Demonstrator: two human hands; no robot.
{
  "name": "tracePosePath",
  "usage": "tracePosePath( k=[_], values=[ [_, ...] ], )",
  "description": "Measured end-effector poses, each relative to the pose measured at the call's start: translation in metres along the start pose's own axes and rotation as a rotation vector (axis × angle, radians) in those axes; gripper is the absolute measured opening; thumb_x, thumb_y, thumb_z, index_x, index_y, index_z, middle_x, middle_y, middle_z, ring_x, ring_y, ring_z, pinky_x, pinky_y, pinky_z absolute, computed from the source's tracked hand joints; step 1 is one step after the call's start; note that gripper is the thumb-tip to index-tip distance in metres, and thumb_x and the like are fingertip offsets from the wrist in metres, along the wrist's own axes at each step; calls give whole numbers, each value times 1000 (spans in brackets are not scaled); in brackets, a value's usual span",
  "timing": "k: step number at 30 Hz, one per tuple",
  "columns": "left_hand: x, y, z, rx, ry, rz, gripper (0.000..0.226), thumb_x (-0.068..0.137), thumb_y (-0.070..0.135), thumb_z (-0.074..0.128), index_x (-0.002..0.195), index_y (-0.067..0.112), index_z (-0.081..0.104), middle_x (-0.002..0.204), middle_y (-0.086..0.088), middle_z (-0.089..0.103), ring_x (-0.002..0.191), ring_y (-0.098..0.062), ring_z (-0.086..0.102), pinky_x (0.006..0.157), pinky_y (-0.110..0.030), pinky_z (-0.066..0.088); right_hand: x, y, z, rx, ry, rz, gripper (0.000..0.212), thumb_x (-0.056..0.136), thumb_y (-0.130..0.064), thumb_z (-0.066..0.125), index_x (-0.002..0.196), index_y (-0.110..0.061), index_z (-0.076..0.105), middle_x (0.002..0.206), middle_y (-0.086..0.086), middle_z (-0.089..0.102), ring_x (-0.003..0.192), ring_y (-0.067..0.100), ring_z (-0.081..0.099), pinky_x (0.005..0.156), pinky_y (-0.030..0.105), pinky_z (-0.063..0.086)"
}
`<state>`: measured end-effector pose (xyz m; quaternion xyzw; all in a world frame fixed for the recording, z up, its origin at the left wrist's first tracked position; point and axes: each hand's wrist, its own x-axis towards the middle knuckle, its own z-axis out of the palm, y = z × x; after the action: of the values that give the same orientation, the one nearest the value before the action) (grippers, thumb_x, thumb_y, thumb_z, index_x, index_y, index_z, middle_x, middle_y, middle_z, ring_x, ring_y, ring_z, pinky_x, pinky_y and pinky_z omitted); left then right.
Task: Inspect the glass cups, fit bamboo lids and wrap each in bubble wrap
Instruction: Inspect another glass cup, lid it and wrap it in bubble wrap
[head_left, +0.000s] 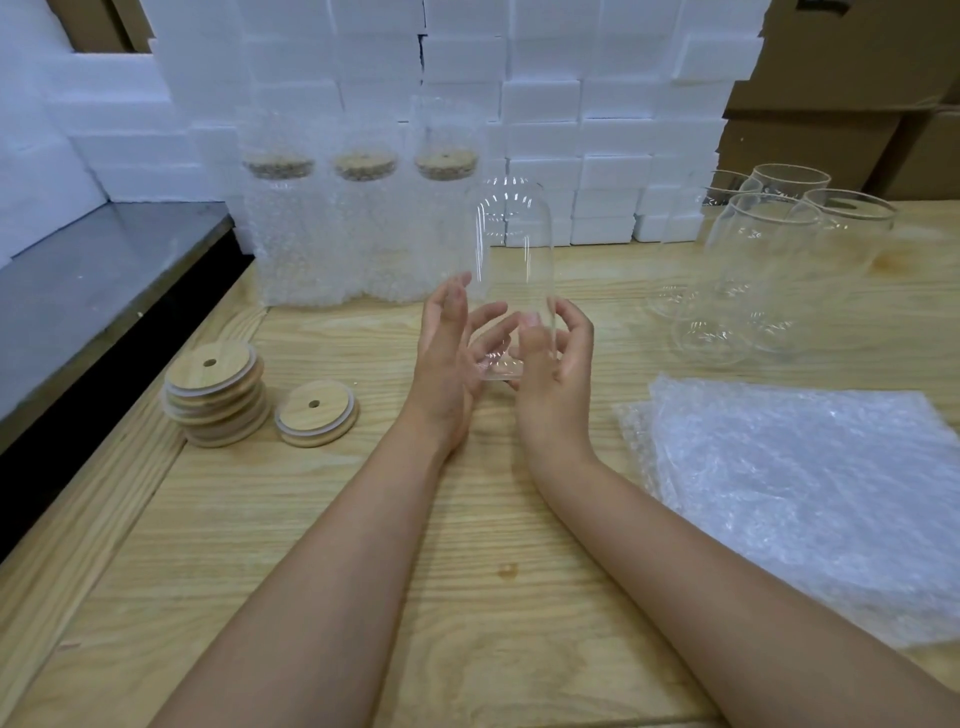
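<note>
Nearest to me, the wooden table (467, 597) runs out between the two forearms. At about 4 o'clock from the hands lies a pile of bubble wrap sheets (805, 483), flat and not yet touched. At 9 o'clock sits a stack of bamboo lids (213, 395), with a single lid (317, 413) lying just beside it on the hands' side.

In the middle, the glass cup (511, 270) stands upright off the table, held at its lower end between both hands. My left hand (449, 353) bears on it with fairly straight fingers, palm turned inward. My right hand (558, 358) curls round the far side, thumb on the glass. Which end of the cup is up I cannot tell through the clear glass.

I judge this to be the inspection step: the cup has no lid and no wrap on it.

Next comes the single lid at 9 o'clock, which calls for one hand to let go while the other keeps the cup steady.

Farther off, bare cups (769, 260) wait at 2 o'clock, three wrapped cups (332, 223) with lids stand at 11 o'clock, and foam blocks (545, 104) are stacked behind.
</note>
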<state>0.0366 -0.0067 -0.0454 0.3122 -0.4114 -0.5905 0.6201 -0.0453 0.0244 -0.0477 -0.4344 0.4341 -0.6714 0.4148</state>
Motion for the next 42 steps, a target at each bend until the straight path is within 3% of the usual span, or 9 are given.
tracePosePath(
  k=[5,10,19,23,26,30,34,37,42],
  values=[
    [2,0,-1,-28,0,-63,61,76,72,54,124,37,45,120,-11,62,109,-25,64,90,-43,50,7,0,-2,170,31,136,26,103,-32,38,124,-23,49,100,1,56,75,4,67,69,30,59],
    [2,0,0,40,-32,-115,62,74,61,46,131,38,42,115,-7,68,94,-20,68,66,-29,55,7,0,-1,227,11,199,25,103,-32,34,116,-24,54,93,7,57,76,21,64,56,29,56],
    [0,-1,0,38,21,13,78,60,58,81,127,33,49,98,-2,72,100,-21,67,92,-47,51,6,2,-2,-22,78,72,13,101,-39,39,110,-36,48,110,-4,58,98,9,59,93,39,50],
    [2,-4,-1,49,27,37,64,75,39,66,134,33,42,89,11,72,95,-14,67,83,-33,53,2,-1,-1,-87,27,-36,42,87,-49,60,123,-36,42,120,-4,43,107,8,50,83,12,44],
    [-1,-2,1,71,50,40,83,56,53,83,129,36,46,100,0,66,97,-16,66,80,-31,53,1,-2,-1,-130,-8,-70,55,77,-46,70,121,-38,39,120,-2,39,106,10,49,86,21,47],
    [-1,-1,3,57,58,71,101,35,76,80,124,40,49,112,-2,61,104,-20,65,71,-26,56,4,0,-2,-110,12,-67,48,84,-37,69,123,-35,42,118,2,45,106,16,55,83,26,50],
    [0,2,3,-23,61,36,82,62,73,68,131,36,45,115,-11,59,97,-23,68,82,-41,56,7,4,-2,-59,5,-41,35,94,-38,56,127,-32,45,114,-9,54,94,-10,58,74,8,45],
    [1,3,0,-87,60,-92,76,74,65,54,139,30,38,129,-16,57,114,-33,62,88,-53,52,7,5,-4,31,19,-2,24,98,-39,47,121,-34,51,98,-16,61,93,-4,63,82,21,52],
    [-2,6,0,-23,-38,-163,57,77,59,56,128,34,49,115,-8,69,94,-25,67,66,-34,55,7,1,-4,134,-7,64,11,101,-37,40,102,-40,51,79,-10,65,87,18,65,81,46,55]
  ],
)
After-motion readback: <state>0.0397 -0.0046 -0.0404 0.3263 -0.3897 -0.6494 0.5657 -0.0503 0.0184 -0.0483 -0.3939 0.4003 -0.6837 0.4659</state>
